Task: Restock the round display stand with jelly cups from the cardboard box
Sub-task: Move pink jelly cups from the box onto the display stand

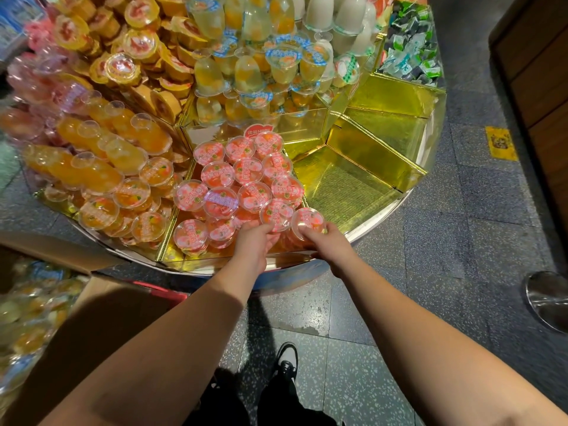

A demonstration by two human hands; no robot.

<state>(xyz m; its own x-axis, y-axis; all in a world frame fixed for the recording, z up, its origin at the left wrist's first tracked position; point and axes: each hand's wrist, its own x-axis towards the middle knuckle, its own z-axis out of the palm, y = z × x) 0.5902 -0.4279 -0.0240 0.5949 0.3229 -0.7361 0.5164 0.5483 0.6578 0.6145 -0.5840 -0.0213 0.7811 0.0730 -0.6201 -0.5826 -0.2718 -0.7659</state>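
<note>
The round display stand (381, 215) fills the upper half of the view, split into gold-lined wedge compartments. One wedge holds several pink-lidded jelly cups (246, 170). My left hand (255, 244) grips one pink-lidded cup (276, 214) at the near edge of that wedge. My right hand (329, 241) grips another pink-lidded cup (308, 221) just to its right. The open cardboard box (101, 290) stands at the lower left, with blurred jelly cups inside.
Orange jelly cups (101, 167) fill the wedge to the left, yellow ones (252, 72) the back. Gold compartments (353, 179) to the right hold nothing. A metal post base (548, 298) stands on the floor at right. My shoe (287, 361) is below.
</note>
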